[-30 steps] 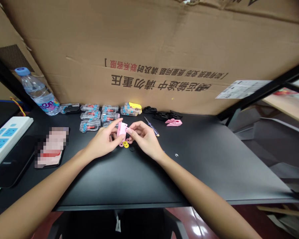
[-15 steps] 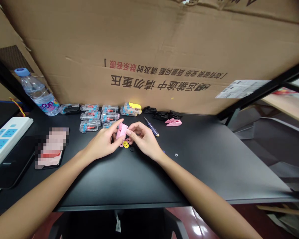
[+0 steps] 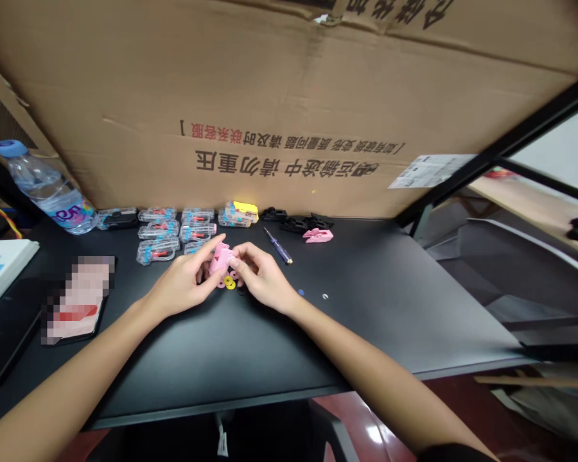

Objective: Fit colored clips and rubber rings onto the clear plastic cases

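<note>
A small pink plastic part [image 3: 220, 259] is held just above the black table, between both hands. My left hand [image 3: 185, 282] grips its left side with thumb and fingers. From the right, my right hand [image 3: 262, 277] pinches its edge near the thumb tip; its curled fingers hide some of the part. Just below lie several small rings, yellow ones [image 3: 230, 283] and pink ones [image 3: 221, 284], partly covered by the fingers. A screwdriver [image 3: 278, 246] with a purple handle rests beyond my right hand. Behind it lies another pink part [image 3: 318, 235].
Clear plastic toys [image 3: 158, 231] with blue and red pieces stand in rows at the back, beside black parts [image 3: 296, 223]. A water bottle [image 3: 52, 192], phone [image 3: 79, 298] and power strip [image 3: 2, 273] are at left. Cardboard [image 3: 270, 83] walls the back edge.
The view has swung right, so the table things appear farther left. Both hands stay on the pink part, which appears slightly turned.
</note>
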